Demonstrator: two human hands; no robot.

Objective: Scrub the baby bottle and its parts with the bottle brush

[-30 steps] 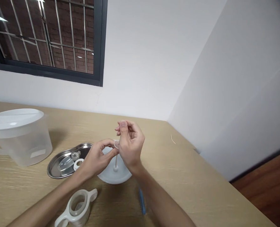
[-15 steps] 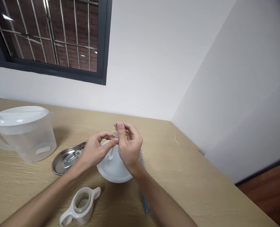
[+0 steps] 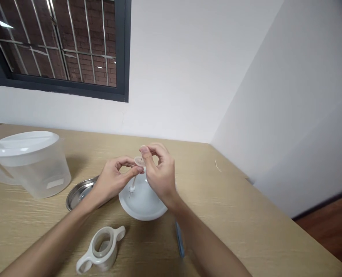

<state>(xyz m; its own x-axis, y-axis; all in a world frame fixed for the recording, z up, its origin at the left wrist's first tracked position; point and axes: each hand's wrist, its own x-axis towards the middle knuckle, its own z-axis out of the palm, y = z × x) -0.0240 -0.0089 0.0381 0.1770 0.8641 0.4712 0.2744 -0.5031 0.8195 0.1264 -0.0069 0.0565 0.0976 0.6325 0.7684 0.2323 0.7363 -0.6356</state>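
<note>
Above the white bowl [image 3: 148, 209], my two hands work close together on a small part. My left hand [image 3: 116, 177] pinches a small translucent disc [image 3: 139, 161] between thumb and fingers. From beneath it a thin pale stem slants down, with a white bead-like piece [image 3: 132, 189] and a fine tip near its lower end, over the bowl. My right hand [image 3: 161, 169] has thumb and forefinger closed on a thin thread-like piece [image 3: 141, 158] that rises from the disc. Its exact kind is too small to make out.
A lidded translucent pitcher [image 3: 41, 169] stands at the left. Partly behind my left forearm lies a metal tray [image 3: 72, 196]. A two-handled white cup [image 3: 106, 250] is in front, a blue handle [image 3: 179, 240] beside my right forearm. A thin pale strand [image 3: 218, 166] lies right.
My right fingers have shifted slightly up and left, and the disc with the thin piece through it shows more clearly. The view has moved a little.
</note>
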